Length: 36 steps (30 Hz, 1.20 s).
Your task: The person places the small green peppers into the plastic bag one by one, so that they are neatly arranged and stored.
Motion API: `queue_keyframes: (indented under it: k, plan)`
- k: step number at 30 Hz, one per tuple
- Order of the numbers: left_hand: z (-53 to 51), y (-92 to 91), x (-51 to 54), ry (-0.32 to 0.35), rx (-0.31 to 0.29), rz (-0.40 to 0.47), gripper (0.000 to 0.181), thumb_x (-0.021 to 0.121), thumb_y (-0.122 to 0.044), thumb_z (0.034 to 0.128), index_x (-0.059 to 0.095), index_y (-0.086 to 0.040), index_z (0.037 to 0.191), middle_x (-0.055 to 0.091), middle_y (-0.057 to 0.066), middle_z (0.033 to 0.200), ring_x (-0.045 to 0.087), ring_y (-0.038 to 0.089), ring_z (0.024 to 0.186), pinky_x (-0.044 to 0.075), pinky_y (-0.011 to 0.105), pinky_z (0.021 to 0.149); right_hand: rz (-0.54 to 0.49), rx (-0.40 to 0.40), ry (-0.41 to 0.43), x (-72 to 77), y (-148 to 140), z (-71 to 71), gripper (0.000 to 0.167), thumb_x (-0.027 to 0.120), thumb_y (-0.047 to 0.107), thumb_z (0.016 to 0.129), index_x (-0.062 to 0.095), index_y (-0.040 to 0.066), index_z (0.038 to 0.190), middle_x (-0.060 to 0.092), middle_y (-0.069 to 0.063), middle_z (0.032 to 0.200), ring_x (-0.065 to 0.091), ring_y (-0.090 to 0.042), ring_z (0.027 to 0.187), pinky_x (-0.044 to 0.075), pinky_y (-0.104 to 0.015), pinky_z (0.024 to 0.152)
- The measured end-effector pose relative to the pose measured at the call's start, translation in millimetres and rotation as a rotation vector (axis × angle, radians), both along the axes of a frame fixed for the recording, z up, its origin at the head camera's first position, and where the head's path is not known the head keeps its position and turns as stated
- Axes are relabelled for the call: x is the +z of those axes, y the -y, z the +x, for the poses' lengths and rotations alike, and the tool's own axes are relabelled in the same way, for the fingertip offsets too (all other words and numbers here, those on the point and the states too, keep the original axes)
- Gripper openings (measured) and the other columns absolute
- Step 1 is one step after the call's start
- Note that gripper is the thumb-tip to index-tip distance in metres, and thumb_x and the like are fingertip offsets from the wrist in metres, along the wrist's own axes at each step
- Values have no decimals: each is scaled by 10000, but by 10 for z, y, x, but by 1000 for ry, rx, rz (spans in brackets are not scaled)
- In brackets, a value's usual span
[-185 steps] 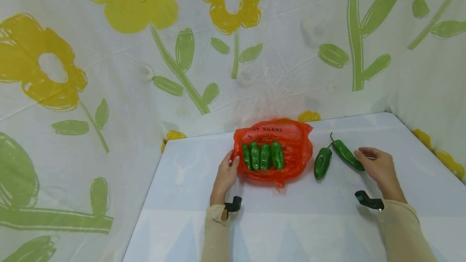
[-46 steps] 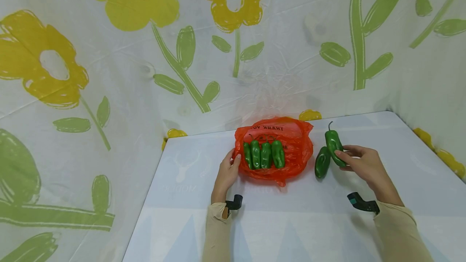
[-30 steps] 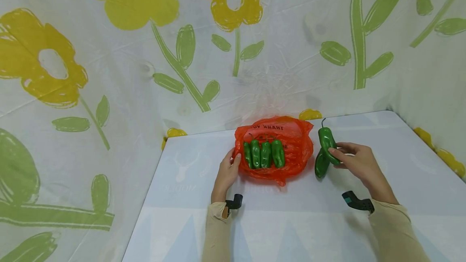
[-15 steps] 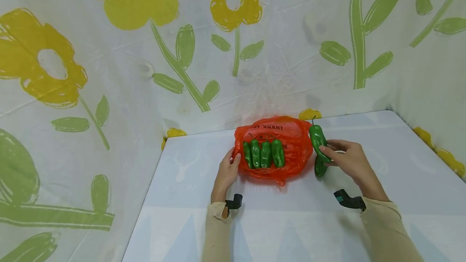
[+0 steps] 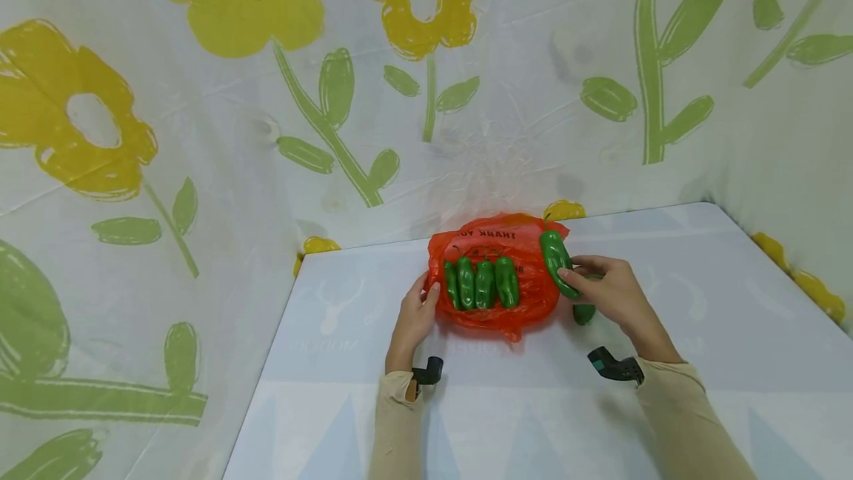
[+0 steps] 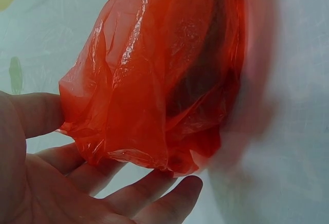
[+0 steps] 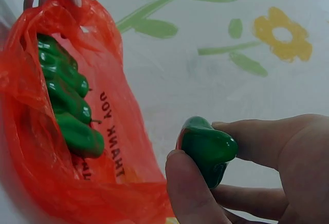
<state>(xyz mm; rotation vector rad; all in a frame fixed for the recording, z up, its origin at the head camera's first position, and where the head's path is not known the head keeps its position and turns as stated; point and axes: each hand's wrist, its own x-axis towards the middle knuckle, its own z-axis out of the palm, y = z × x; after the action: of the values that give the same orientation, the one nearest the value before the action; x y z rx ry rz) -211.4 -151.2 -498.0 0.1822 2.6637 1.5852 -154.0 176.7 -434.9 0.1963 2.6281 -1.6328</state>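
A red plastic bag (image 5: 540,302) lies with its mouth towards me, and several green peppers (image 5: 485,285) rest side by side inside it. At the bag's left edge my left hand (image 5: 415,321) holds the plastic between thumb and fingers; the left wrist view shows the thumb (image 6: 38,113) against the bag's corner. My right hand (image 5: 609,291) pinches another green pepper (image 5: 557,261) near its lower end, stem up, in front of the bag's right side. Below that hand another pepper (image 5: 583,313) lies on the table, mostly hidden.
The white table (image 5: 506,421) has pale blue printed patterns. Behind it and at both sides hangs a white curtain (image 5: 506,102) with yellow flowers. A black wrist camera (image 5: 616,367) is worn on each forearm.
My right hand has picked up a pepper from the table and carried it left, past the lying pepper, to the bag's right edge. My left hand has stayed at the bag.
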Motion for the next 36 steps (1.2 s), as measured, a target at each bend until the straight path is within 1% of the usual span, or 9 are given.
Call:
queue_keyframes:
  k: [4, 8, 12, 18, 25, 31, 36]
  plan:
    - [1, 1, 0, -7, -1, 1, 556, 472, -342, 1096, 410, -69, 1576, 462, 168, 1609, 496, 448, 1416, 434, 614, 1164, 23, 7, -17, -12, 75, -29, 731, 668, 439, 996, 486, -81, 1477, 591, -321, 1360, 712, -264, 1005, 658, -382, 812]
    - [5, 4, -4, -7, 0, 0, 559, 471, -350, 1096, 412, -68, 1575, 462, 165, 1609, 498, 447, 1414, 444, 615, 1155, 51, 16, -16, -49, 130, -53, 709, 674, 440, 992, 513, -63, 1464, 613, -299, 1346, 676, -312, 1055, 657, -362, 797]
    - [2, 11, -10, -4, 3, -3, 564, 473, -365, 1093, 416, -74, 1573, 466, 163, 1606, 505, 446, 1405, 459, 619, 1138, 72, 17, -12, -99, 179, -77, 701, 677, 451, 987, 532, -54, 1452, 617, -293, 1357, 640, -360, 1123, 651, -351, 806]
    - [-3, 16, -15, -4, 4, -5, 567, 478, -376, 1091, 420, -83, 1572, 472, 164, 1603, 511, 445, 1399, 469, 618, 1128, 80, 17, -26, -169, 234, -116, 666, 678, 439, 989, 566, -59, 1417, 617, -299, 1355, 616, -394, 1174, 629, -319, 807]
    - [-1, 18, -17, -5, 2, -2, 561, 479, -369, 1090, 423, -86, 1571, 480, 165, 1596, 519, 449, 1392, 481, 618, 1115, 119, 14, -32, -218, 300, -161, 622, 689, 393, 987, 588, -73, 1387, 650, -300, 1314, 628, -399, 1170, 621, -426, 885]
    - [-2, 21, -21, -9, -3, -2, 557, 478, -361, 1089, 427, -79, 1567, 486, 171, 1589, 524, 453, 1390, 485, 619, 1109, 136, 2, -29, -272, 338, -194, 632, 693, 400, 982, 590, -78, 1384, 661, -301, 1303, 635, -409, 1170, 589, -514, 955]
    - [5, 16, -11, -9, 1, -5, 560, 476, -362, 1090, 423, -77, 1569, 481, 169, 1594, 520, 446, 1394, 475, 618, 1122, 178, -3, -32, -311, 348, -240, 640, 687, 424, 981, 599, -67, 1381, 668, -285, 1302, 634, -399, 1170, 591, -521, 954]
